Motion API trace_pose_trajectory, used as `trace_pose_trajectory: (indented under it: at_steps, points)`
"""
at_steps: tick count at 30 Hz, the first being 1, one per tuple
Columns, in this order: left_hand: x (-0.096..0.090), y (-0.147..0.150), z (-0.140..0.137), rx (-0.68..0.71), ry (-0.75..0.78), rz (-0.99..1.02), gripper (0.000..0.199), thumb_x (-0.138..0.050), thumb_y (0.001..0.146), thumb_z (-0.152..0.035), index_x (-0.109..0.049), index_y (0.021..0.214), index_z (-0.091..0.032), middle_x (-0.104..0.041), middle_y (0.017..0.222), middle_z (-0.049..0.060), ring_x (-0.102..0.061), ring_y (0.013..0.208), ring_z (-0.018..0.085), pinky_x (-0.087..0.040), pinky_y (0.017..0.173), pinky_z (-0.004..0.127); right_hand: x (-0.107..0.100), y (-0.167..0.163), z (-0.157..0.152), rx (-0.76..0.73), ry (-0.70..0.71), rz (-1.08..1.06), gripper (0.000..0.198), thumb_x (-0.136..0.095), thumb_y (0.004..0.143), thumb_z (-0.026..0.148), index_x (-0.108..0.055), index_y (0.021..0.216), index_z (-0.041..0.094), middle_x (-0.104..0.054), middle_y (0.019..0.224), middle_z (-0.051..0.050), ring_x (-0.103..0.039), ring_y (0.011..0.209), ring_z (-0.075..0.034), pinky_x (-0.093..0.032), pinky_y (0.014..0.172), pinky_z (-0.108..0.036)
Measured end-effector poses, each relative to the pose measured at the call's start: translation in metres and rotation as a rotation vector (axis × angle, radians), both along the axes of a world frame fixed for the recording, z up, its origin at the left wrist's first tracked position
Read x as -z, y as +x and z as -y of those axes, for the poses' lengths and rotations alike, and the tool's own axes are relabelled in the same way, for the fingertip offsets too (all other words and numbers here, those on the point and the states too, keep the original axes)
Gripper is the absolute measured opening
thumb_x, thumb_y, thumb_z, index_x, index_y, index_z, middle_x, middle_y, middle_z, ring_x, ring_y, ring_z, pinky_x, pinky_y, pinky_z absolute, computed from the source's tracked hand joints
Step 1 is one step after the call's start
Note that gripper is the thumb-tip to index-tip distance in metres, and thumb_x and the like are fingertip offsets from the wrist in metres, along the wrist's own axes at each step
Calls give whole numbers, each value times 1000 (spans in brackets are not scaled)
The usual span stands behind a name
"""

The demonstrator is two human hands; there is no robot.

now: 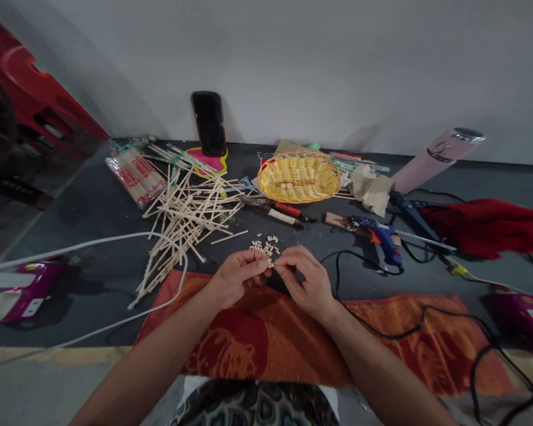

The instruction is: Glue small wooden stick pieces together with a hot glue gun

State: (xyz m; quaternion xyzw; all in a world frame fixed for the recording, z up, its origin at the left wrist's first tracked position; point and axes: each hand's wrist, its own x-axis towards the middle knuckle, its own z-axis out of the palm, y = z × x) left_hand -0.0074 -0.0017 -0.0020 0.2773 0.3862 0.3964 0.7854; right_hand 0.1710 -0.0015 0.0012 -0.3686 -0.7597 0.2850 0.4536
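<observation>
1. Head view: your two hands meet before you; left hand (242,277) and right hand (306,283) pinch small wooden bits (270,264) between their fingertips, whose exact number your fingers hide.
2. Just beyond them on the table (93,222), you have one pile of loose pieces (262,244), partly covered by your left hand, too crowded to count.
3. You have one stick heap (190,204), overlapping beyond counting.
4. One yellow basket (302,165), one glue gun (388,242).
5. Two purple boxes: left (35,290); right (522,319), cut off by your view's edge.
</observation>
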Motion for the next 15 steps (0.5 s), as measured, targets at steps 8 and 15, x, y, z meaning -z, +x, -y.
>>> trace_pose_trajectory:
  at_steps: [8, 15]
  points:
    - [2, -1, 1, 9, 6, -9, 18, -73, 73, -28, -65, 77, -12, -64, 68, 2, -54, 57, 6, -38, 56, 17, 0, 0, 0, -8, 10, 8, 15, -56, 85, 8, -60, 92, 21, -62, 87, -4, -57, 87, -16, -48, 77, -30]
    - [1, -1, 0, 2, -1, -11, 18, -74, 72, -27, -65, 76, -12, -64, 68, 2, -55, 58, 7, -38, 56, 17, 1, 0, 0, -8, -4, 7, 15, -56, 86, 9, -61, 93, 21, -62, 87, -4, -57, 86, -16, -49, 78, -31]
